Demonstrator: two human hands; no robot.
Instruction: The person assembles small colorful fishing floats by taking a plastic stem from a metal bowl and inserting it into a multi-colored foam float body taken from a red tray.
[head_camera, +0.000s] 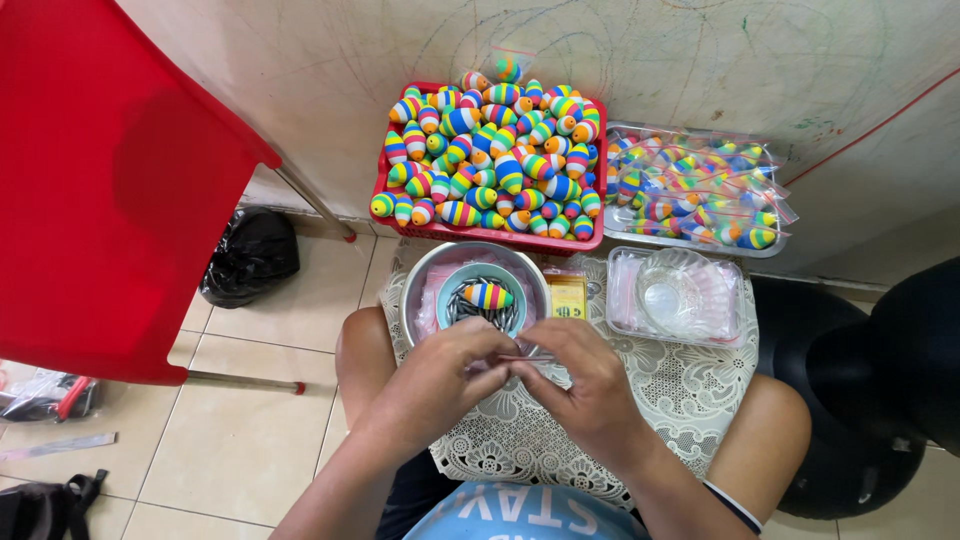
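Two hands, left hand (440, 375) and right hand (585, 380), fingertips pinching one thin pin (522, 356) together, touching steel bowl (415, 290) near rim; lace cloth (690, 390) open rightward.

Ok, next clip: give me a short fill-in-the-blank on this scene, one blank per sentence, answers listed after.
1. The striped, egg-shaped rainbow floats are heaped in a ____ plastic basket.
2. One rainbow striped float lies in a small bowl inside the round ____ bowl.
3. The left hand and right hand meet over a white ____ cloth on the lap.

Missing words: red; metal; lace
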